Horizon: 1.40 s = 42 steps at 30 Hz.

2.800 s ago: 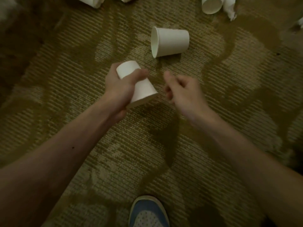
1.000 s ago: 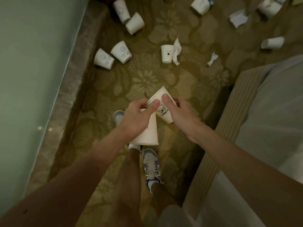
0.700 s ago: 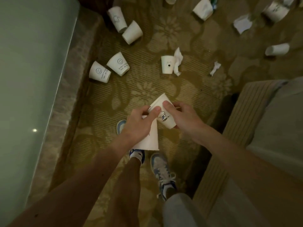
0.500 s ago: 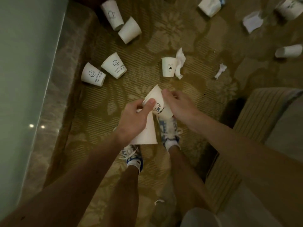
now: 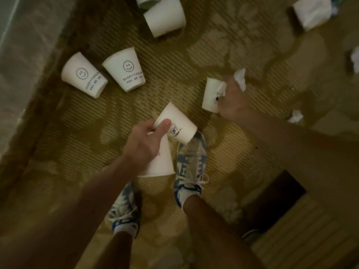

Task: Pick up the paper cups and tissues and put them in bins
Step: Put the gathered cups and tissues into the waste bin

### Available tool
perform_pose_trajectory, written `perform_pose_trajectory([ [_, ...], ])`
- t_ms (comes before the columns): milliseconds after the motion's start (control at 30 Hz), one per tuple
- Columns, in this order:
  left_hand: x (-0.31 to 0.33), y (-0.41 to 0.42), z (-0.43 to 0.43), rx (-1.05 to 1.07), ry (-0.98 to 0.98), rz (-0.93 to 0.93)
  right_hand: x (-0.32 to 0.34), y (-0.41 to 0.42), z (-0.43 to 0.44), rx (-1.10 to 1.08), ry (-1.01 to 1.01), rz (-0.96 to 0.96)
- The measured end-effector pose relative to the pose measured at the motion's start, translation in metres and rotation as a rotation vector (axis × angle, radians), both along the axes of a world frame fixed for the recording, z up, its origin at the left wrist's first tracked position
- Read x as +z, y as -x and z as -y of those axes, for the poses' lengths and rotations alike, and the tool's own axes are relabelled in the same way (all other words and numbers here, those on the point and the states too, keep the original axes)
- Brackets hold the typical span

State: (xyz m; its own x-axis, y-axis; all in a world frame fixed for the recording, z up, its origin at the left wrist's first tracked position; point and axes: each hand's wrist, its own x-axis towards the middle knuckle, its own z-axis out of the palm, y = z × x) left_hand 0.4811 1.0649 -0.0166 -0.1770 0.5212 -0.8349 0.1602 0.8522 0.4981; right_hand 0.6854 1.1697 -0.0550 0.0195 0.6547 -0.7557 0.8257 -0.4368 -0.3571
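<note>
My left hand grips two white paper cups: a bear-print cup pinched at its rim by thumb and fingers, and a second cup hanging mouth-down beneath the palm. My right hand reaches down to the carpet and closes on the side of another printed paper cup lying there. A crumpled tissue shows just past that hand's fingers. No bin is in view.
Two smiley-face cups lie at left near a pale ledge. A plain cup and another cup lie farther off. A tissue lies at right. My shoes stand below; furniture fills the lower right.
My right hand let go of the bear-print cup, leaving it in my left hand, and reached forward and down to the cup beside the tissue. I stepped closer and bent lower.
</note>
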Motion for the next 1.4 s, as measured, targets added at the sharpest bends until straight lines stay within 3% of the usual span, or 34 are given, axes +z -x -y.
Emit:
perform_pose_trajectory([
  [233,-0.019,-0.009,0.002,0.07,0.05,-0.039,-0.009,-0.015,-0.003,0.035,0.023,0.001],
  [333,0.001,-0.005,-0.001,0.042,0.023,-0.065,0.018,-0.003,0.001,-0.094,0.09,-0.107],
  [467,0.064,0.005,-0.016,-0.179,-0.072,-0.113,0.095,0.01,0.0,-0.334,0.112,-0.304],
  [633,0.209,0.012,-0.035,-0.352,-0.224,-0.055,0.249,0.017,0.009,-0.442,0.065,-0.409],
  [833,0.454,0.029,-0.027,-0.576,-0.406,-0.081,0.495,0.024,0.043,-0.4,-0.005,-0.573],
  [1100,0.761,0.088,0.028,-0.658,-0.606,-0.247,0.775,0.08,0.077,-0.009,-0.236,-0.82],
  [1267,0.876,0.115,0.091,-0.55,-0.672,-0.393,0.881,0.116,0.095,0.339,-0.25,-0.956],
  [1400,0.927,0.119,0.138,-0.349,-0.727,-0.521,0.931,0.145,0.111,0.623,-0.267,-0.997],
])
